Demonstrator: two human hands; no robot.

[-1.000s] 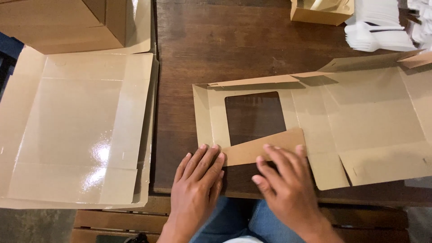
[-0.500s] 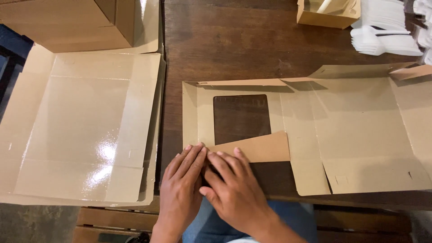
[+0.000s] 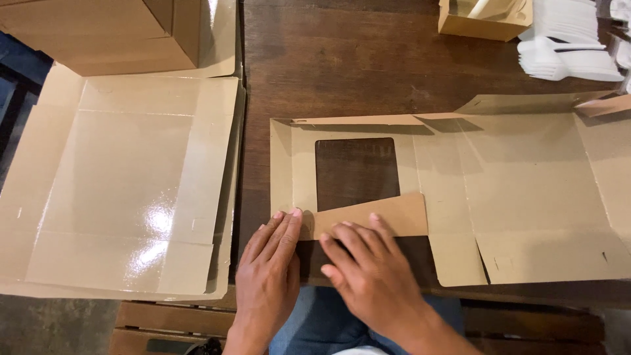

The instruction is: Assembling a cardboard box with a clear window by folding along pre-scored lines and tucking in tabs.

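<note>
A flat brown cardboard box blank [image 3: 513,177] with a rectangular window cut-out [image 3: 357,172] lies on the dark wooden table [image 3: 342,59]. Its near flap [image 3: 388,215] is folded up over the window panel. My left hand [image 3: 269,276] lies flat, palm down, with its fingertips on the flap's left corner. My right hand [image 3: 371,273] lies flat beside it, fingers pressing on the folded flap's lower edge. Both hands have their fingers extended and hold nothing.
A stack of glossy unfolded box blanks [image 3: 125,190] lies at the left. An assembled brown box [image 3: 105,33] stands at the top left, a small open box [image 3: 483,16] at the top right beside white folded pieces [image 3: 568,46]. A wooden bench [image 3: 171,322] is below.
Both hands have slid left along the folded flap's crease, the right hand more. The view has shifted, so the blank sits further left.
</note>
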